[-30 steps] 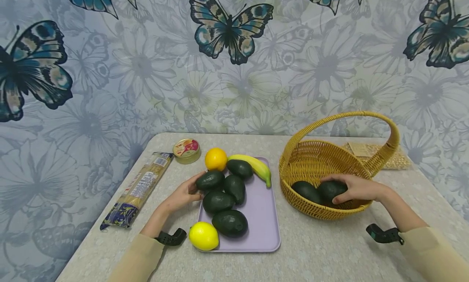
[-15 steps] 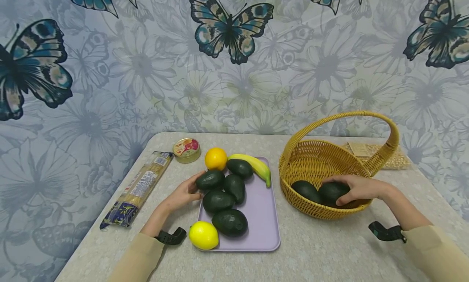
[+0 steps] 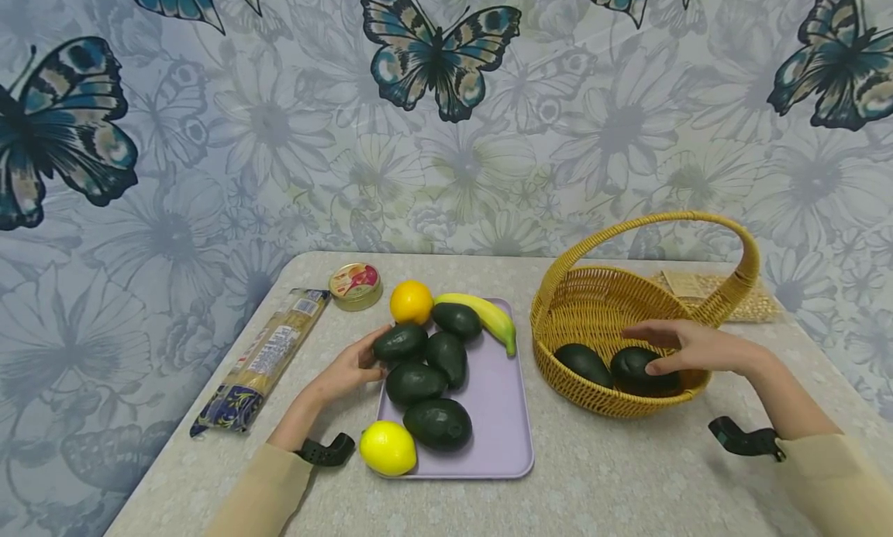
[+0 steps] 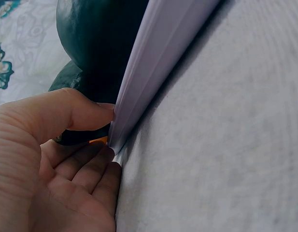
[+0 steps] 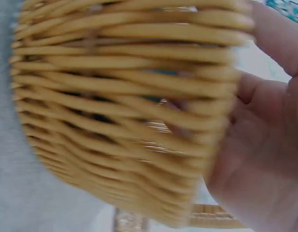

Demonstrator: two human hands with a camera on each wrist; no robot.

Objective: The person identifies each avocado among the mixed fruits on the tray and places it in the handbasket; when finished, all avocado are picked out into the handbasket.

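In the head view, the basket (image 3: 593,297) holds two avocados (image 3: 582,364); the tray (image 3: 495,428) bears five, plus a banana (image 3: 488,318). The basket's right avocado (image 3: 636,378), dark and smooth, lies roughly left-right. The right hand (image 3: 701,347) spreads loosely above, gripping nothing; thumb contact is unclear.

Left wrist: the left hand (image 4: 57,186), loosely bent, touches the tray's edge.

Right wrist: weave hides some fingers.
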